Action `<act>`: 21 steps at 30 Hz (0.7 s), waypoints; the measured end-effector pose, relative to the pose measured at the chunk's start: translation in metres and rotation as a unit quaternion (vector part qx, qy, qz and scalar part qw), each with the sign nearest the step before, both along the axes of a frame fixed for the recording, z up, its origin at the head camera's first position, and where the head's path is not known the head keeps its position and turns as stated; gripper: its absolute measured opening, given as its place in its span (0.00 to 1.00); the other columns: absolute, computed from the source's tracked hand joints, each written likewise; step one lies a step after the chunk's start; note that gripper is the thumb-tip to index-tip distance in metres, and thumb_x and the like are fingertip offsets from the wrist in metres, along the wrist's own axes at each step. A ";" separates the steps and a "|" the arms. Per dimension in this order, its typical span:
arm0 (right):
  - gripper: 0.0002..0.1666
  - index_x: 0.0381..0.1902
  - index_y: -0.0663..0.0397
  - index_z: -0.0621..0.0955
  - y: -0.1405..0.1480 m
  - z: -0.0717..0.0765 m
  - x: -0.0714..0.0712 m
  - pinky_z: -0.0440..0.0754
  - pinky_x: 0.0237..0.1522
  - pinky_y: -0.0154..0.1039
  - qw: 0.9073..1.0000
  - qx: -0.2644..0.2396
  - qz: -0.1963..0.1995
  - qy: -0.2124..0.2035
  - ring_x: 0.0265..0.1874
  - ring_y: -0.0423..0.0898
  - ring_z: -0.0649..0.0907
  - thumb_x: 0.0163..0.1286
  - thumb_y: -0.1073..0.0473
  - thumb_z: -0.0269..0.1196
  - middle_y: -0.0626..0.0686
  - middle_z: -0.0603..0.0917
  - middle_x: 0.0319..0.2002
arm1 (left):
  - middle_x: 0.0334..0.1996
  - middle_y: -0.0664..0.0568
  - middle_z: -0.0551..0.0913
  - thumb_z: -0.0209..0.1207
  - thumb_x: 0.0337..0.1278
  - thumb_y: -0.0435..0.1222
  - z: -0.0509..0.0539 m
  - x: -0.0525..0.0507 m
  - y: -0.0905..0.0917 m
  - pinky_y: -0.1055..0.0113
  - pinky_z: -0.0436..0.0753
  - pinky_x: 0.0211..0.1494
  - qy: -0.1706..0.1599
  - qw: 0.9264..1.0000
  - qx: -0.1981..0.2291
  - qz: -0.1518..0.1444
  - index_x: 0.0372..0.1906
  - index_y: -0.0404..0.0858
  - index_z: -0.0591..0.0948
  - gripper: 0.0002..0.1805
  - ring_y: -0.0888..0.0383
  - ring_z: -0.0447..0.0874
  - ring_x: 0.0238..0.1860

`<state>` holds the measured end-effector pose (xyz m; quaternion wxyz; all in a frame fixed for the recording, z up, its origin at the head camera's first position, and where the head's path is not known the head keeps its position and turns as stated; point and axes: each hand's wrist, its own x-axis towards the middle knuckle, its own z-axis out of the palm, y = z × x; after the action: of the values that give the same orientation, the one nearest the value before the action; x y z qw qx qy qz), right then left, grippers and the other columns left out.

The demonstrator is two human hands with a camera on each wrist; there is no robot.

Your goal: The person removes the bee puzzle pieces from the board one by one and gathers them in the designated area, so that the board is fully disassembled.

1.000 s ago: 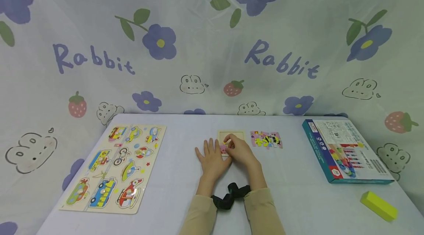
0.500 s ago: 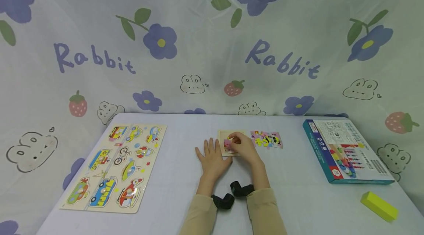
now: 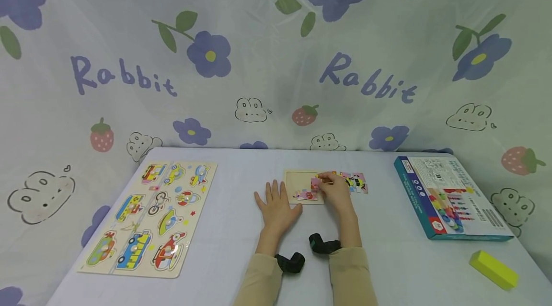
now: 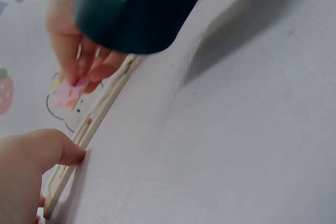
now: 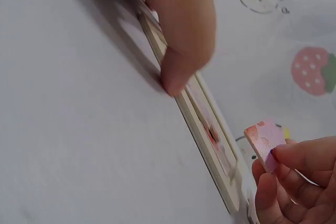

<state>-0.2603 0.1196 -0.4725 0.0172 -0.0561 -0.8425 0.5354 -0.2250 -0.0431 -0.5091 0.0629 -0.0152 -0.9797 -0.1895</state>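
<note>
My right hand (image 3: pixel 338 196) pinches a pink jigsaw puzzle piece (image 5: pixel 264 139) between thumb and fingers, held above the right side of a small wooden puzzle tray (image 3: pixel 299 180). A strip of pink puzzle pieces (image 3: pixel 306 195) lies along the tray's near edge. My left hand (image 3: pixel 278 210) rests flat with spread fingers at the tray's left side; in the left wrist view its thumb (image 4: pixel 68 148) touches the tray's edge. Just right of the tray lies a patch of puzzle pieces (image 3: pixel 358 183) with a black-and-yellow figure, partly hidden behind the right hand.
A wooden vehicle puzzle board (image 3: pixel 148 220) lies on the left of the white-covered table. At the right are a teal-edged flat box (image 3: pixel 457 200) and a yellow block (image 3: pixel 493 268). A printed curtain (image 3: pixel 276 57) hangs behind the table.
The right hand has lifted the pink puzzle piece from the tray's near area and moved right with it, uncovering the strip of pieces. The left hand has stayed in place.
</note>
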 end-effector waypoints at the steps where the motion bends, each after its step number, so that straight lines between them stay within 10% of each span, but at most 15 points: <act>1: 0.16 0.47 0.61 0.80 0.003 -0.001 0.000 0.75 0.32 0.31 1.000 -0.011 -0.002 -0.005 0.36 0.47 0.77 0.60 0.65 0.60 0.58 0.78 0.39 | 0.68 0.37 0.57 0.56 0.48 0.56 0.000 0.000 0.000 0.34 0.35 0.63 -0.003 1.000 0.000 0.000 0.68 0.33 0.61 0.46 0.39 0.45 0.70; 21: 0.19 0.50 0.65 0.78 0.046 -0.007 0.004 0.79 0.26 0.28 0.997 -0.076 -0.012 -0.025 0.22 0.35 0.78 0.61 0.66 0.62 0.60 0.79 0.40 | 0.69 0.38 0.55 0.55 0.49 0.55 0.000 0.000 0.000 0.35 0.34 0.64 -0.011 1.000 0.006 -0.001 0.68 0.33 0.60 0.45 0.40 0.43 0.71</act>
<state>-0.2566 0.1661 -0.4799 -0.0022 -0.0807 -0.7991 0.5957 -0.2246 -0.0431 -0.5087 0.0521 -0.0134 -0.9793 -0.1951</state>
